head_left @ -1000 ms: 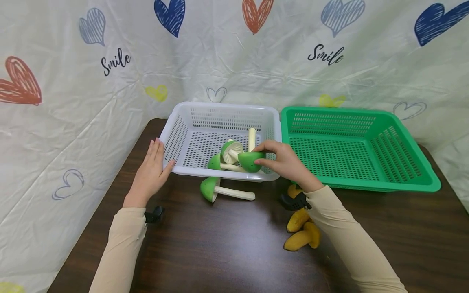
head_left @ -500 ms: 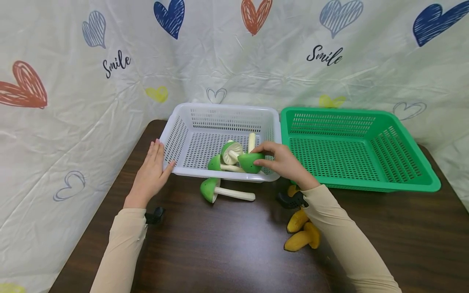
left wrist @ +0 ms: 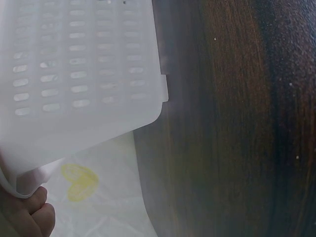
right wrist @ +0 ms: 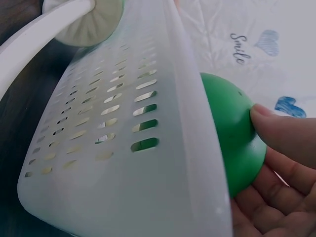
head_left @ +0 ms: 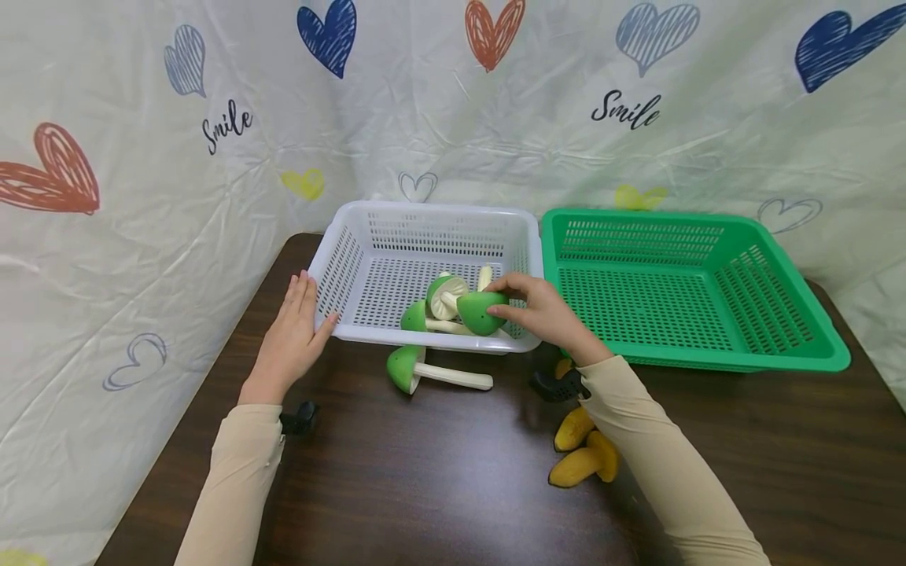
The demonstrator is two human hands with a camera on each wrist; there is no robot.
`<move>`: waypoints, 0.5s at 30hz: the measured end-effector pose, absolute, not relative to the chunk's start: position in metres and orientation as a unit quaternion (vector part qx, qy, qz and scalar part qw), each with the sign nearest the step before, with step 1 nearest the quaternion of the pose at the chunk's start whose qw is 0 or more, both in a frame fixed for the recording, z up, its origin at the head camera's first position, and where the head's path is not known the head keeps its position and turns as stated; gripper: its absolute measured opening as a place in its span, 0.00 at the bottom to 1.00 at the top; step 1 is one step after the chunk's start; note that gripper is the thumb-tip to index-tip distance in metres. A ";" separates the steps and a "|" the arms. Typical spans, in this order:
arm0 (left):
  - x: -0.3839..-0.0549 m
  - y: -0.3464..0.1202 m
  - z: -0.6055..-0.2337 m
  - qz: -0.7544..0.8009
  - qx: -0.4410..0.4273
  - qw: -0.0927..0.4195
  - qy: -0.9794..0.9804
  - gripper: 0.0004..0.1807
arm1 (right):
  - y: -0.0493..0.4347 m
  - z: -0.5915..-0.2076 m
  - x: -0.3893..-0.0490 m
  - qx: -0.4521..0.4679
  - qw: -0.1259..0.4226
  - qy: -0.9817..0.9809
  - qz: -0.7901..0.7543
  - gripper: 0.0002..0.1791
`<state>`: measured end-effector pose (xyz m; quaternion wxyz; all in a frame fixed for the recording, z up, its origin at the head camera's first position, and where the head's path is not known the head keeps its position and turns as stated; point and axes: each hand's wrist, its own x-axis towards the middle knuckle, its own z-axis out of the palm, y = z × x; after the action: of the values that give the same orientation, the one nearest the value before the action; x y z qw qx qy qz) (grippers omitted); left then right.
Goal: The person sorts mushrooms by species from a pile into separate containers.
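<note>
In the head view my right hand (head_left: 541, 314) pinches the green cap of a toy mushroom (head_left: 477, 314) inside the white basket (head_left: 439, 207), near its front right corner. Its pale stem points toward the basket's back. The right wrist view shows thumb and fingers on the cap (right wrist: 234, 133), partly hidden by the basket wall. Green-capped mushrooms (head_left: 414, 317) lie beside and under it. My left hand (head_left: 286, 338) rests, fingers straight, against the basket's left rim. Another green mushroom (head_left: 403, 369) lies on the table before the basket.
A green basket (head_left: 715, 360) stands directly right of the white one. Yellow-brown toy mushrooms (head_left: 576, 469) lie on the dark table (head_left: 425, 487), partly beneath my right forearm. A white cloth with hearts (head_left: 460, 118) hangs behind the baskets.
The held mushroom's stem has tipped down into the basket while its cap stays in my right fingers. My right forearm has shifted slightly left. The left hand keeps its place.
</note>
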<state>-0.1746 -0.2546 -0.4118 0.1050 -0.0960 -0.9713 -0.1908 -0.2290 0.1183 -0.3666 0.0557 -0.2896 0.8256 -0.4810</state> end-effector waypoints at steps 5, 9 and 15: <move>-0.174 -0.255 -0.412 -0.193 -0.096 0.106 -0.971 0.40 | 0.119 -0.366 -0.228 -0.272 0.039 0.828 -0.489 0.15; -0.174 -0.255 -0.413 -0.194 -0.096 0.107 -0.970 0.40 | 0.121 -0.364 -0.228 -0.262 0.024 0.831 -0.490 0.17; -0.174 -0.254 -0.412 -0.190 -0.095 0.109 -0.971 0.40 | 0.123 -0.363 -0.226 -0.268 0.010 0.831 -0.487 0.15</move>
<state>-0.1741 -0.2544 -0.4124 0.1094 -0.0946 -0.9711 -0.1897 -0.2262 0.1230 -0.3628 0.0098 -0.2681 0.8309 -0.4875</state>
